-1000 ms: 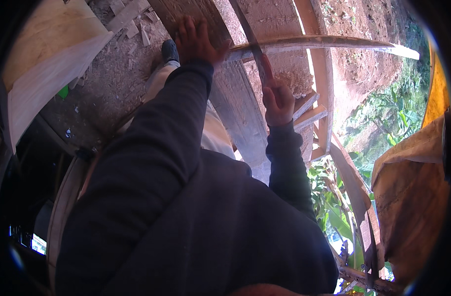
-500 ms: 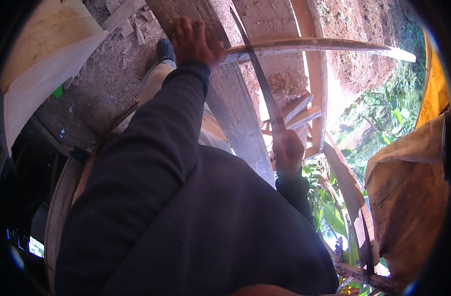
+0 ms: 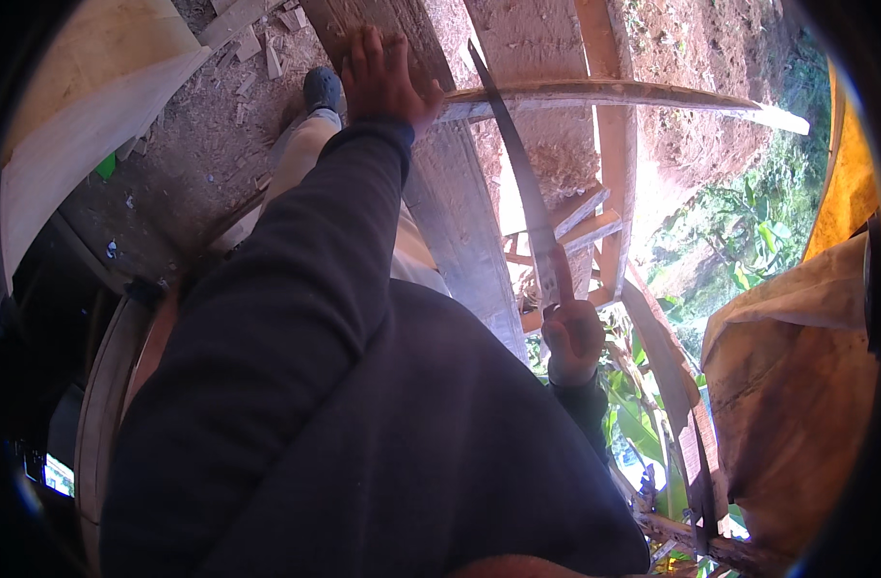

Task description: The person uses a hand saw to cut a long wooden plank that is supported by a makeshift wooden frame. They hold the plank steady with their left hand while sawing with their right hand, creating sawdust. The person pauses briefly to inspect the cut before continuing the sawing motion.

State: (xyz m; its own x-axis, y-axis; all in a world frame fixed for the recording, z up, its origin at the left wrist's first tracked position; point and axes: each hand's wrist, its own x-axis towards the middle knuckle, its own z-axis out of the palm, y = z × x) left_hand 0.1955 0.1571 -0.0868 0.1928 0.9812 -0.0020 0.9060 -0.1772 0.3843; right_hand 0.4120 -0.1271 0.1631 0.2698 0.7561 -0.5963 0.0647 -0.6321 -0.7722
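Note:
My right hand (image 3: 573, 332) is closed round the handle end of a handsaw (image 3: 523, 178), its index finger laid along the blade. The long dark blade points away from me and crosses a narrow wooden strip (image 3: 604, 92) near the strip's left end. My left hand (image 3: 387, 87) lies with fingers spread on a thick wooden plank (image 3: 464, 226), thumb toward the strip. The strip juts out to the right beyond the plank; its end under or beside my left palm is hidden. The saw handle is mostly covered by my right fist.
A pale wooden panel (image 3: 103, 125) stands at the far left, with wood scraps (image 3: 257, 58) on the ground near my shoe (image 3: 322, 89). Beyond the plank are wooden beams (image 3: 614, 164) of a frame. A brown tarp (image 3: 797, 376) hangs at the right, near green plants (image 3: 749, 231).
My right hand has drawn the saw back toward me and slightly to the right along its cut line. My left hand stays flat on the plank.

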